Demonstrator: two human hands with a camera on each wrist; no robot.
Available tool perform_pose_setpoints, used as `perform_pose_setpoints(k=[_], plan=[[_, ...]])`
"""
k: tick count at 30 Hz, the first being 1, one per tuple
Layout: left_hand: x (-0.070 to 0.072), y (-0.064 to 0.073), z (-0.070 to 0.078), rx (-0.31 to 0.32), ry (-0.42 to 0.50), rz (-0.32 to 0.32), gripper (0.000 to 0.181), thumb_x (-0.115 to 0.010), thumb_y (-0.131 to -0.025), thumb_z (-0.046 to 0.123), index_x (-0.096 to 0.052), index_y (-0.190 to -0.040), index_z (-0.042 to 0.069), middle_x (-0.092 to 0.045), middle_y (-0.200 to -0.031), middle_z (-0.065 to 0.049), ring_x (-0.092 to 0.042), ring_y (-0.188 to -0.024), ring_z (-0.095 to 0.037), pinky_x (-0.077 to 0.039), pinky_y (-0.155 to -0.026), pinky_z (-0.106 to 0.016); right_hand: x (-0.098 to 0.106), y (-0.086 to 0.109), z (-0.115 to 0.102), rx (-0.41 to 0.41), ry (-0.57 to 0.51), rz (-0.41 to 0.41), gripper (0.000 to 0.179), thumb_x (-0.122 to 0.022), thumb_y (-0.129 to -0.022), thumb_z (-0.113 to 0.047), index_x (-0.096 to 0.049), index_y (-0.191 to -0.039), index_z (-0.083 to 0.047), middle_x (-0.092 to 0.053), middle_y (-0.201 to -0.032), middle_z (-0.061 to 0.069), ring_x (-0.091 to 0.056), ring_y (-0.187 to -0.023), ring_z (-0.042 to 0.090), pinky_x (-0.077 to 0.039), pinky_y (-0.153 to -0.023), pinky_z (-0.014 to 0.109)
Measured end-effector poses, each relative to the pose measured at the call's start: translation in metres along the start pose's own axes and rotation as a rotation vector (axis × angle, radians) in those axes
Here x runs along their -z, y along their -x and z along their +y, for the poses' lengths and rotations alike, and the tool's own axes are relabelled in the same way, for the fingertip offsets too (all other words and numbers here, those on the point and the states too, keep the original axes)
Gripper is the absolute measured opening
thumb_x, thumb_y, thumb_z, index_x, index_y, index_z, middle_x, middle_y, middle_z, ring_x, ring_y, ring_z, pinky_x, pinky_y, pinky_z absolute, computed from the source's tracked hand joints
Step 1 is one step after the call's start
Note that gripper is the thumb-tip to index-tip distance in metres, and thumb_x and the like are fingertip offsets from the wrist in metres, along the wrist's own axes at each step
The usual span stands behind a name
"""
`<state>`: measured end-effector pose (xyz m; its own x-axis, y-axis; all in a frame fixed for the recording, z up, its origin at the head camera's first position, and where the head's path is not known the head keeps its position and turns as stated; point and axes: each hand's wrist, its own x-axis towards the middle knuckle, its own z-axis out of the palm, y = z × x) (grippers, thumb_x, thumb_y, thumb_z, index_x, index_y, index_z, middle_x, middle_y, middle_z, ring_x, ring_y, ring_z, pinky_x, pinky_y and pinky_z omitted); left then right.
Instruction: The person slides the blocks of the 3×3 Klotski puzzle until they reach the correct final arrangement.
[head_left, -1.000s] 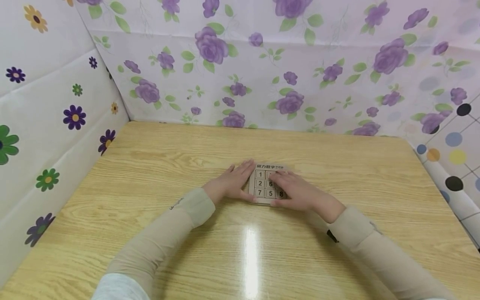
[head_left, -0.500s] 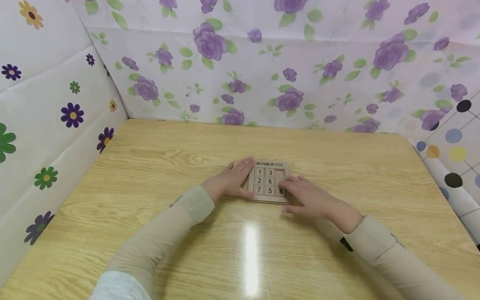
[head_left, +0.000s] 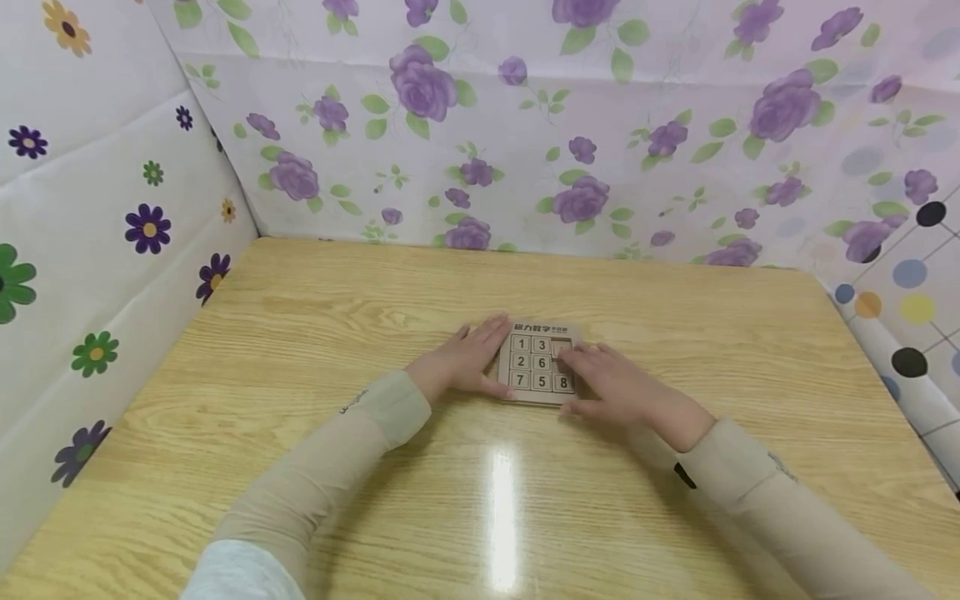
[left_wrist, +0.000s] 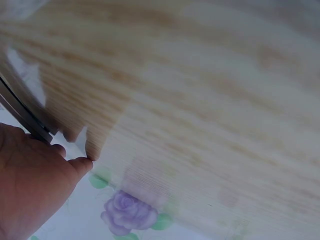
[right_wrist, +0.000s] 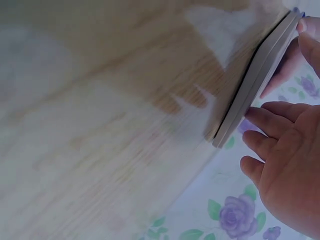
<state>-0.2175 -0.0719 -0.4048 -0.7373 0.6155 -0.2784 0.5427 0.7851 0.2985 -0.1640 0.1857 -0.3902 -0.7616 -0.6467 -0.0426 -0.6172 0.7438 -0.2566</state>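
Sliding number puzzle [head_left: 540,363]: on the bench [head_left: 637,304], near its middle.
Left hand [head_left: 463,360]: fingers extended along the puzzle's left side, unclenched.
Right hand [head_left: 621,388]: relaxed, fingertips over the right column.
Number tiles [head_left: 542,381]: rows read 1-3, 2-6, 7-5-8; out of sequence, so ordering seems unfinished.

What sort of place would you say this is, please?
Probably an indoor tabletop corner screened off with patterned sheets: a wood-grain table, a flowered sheet behind it and a number puzzle on it.
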Motion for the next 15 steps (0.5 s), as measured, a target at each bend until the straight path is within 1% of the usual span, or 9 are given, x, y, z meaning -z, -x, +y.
perform_pose_setpoints(k=[5,8,11,15], plan=[[0.0,-0.001,0.0,0.002,0.001,-0.002,0.116,-0.064,-0.078,0.065,0.004,-0.153,0.009,0.008,-0.16,-0.006,0.004,-0.148,-0.022,-0.002,-0.12,-0.047,0.001,-0.003,0.004,-0.022,-0.017,-0.012,0.076,-0.065,-0.087,-0.042,-0.038,-0.142,0.002,-0.041,-0.146,0.02,-0.03,-0.138,0.041,-0.018,-0.116,0.056],[0.0,-0.001,0.0,0.006,-0.006,-0.003,0.116,-0.064,-0.077,0.065,0.005,-0.153,0.01,0.009,-0.16,-0.006,0.004,-0.148,-0.021,-0.002,-0.12,-0.046,0.002,-0.003,0.004,-0.006,-0.019,-0.003,0.075,-0.065,-0.087,-0.042,-0.039,-0.142,0.001,-0.042,-0.146,0.019,-0.029,-0.139,0.041,-0.018,-0.116,0.057],[0.0,-0.001,-0.001,0.006,-0.003,-0.004,0.116,-0.064,-0.077,0.065,0.005,-0.153,0.01,0.009,-0.16,-0.006,0.004,-0.148,-0.021,-0.002,-0.12,-0.046,0.001,0.003,0.002,0.019,-0.019,0.004,0.072,-0.065,-0.087,-0.041,-0.04,-0.141,0.0,-0.042,-0.146,0.017,-0.029,-0.139,0.04,-0.017,-0.116,0.056],[0.001,0.0,-0.001,0.006,0.008,-0.008,0.116,-0.064,-0.078,0.065,0.006,-0.153,0.01,0.009,-0.16,-0.006,0.005,-0.148,-0.021,-0.001,-0.12,-0.046,0.002,0.015,-0.004,0.049,-0.04,-0.006,0.07,-0.065,-0.088,-0.039,-0.042,-0.141,-0.001,-0.043,-0.146,0.017,-0.031,-0.139,0.038,-0.018,-0.116,0.056]])
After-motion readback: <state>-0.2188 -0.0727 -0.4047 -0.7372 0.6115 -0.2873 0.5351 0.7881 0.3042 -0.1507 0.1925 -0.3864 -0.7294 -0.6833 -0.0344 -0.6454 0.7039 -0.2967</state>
